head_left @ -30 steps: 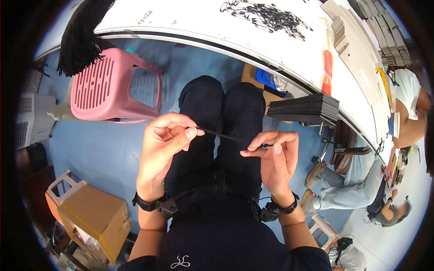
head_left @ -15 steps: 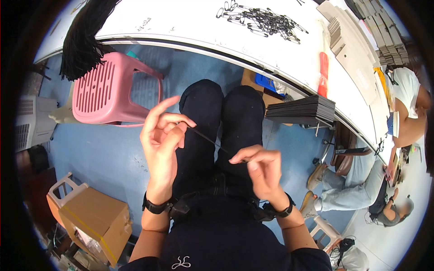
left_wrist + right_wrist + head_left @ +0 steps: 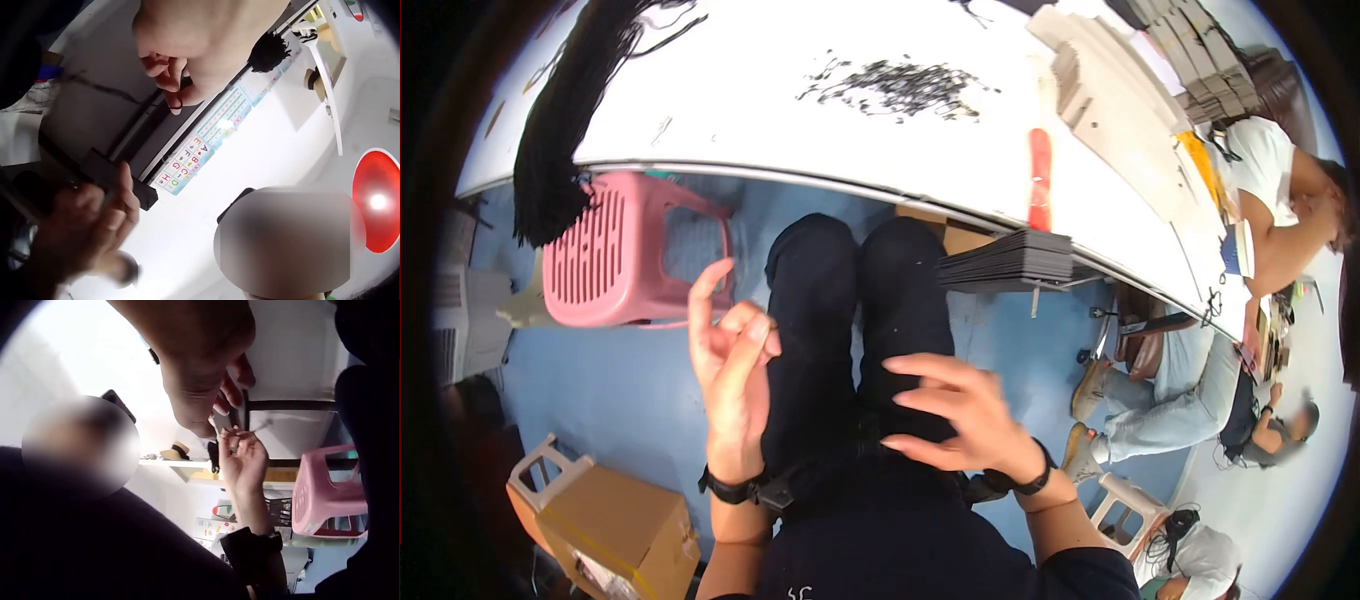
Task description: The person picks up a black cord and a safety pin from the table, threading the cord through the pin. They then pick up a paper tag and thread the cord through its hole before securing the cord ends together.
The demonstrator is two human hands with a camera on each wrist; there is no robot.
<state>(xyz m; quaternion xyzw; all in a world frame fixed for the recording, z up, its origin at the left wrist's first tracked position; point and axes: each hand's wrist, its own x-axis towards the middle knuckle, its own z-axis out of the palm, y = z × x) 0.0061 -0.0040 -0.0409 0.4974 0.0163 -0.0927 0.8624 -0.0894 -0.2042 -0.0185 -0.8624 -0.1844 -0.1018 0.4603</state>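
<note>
My left hand [image 3: 738, 355] is raised above my lap, thumb and index finger pinched together. A small dark bit of black string [image 3: 177, 107] shows at its fingertips in the left wrist view; most of the string is hidden or blurred. To its right, my right hand [image 3: 960, 410] hangs over my thighs with the fingers spread apart and nothing between them. On the white table lie a pile of black safety pins [image 3: 900, 88] and a thick bundle of black strings [image 3: 565, 150] drooping over the table's edge.
A pink stool [image 3: 600, 255] stands under the table at left, a cardboard box [image 3: 615, 520] on the floor lower left. Black boards [image 3: 1010, 262] jut out below the table [image 3: 750, 110] edge. Grey cardboard pieces [image 3: 1100, 110] and a red packet [image 3: 1040, 180] lie at right, near seated people.
The string was stretched between both hands; my right hand has let go of its end and spread its fingers. My left hand has shifted slightly down. The head view has tilted up toward the table.
</note>
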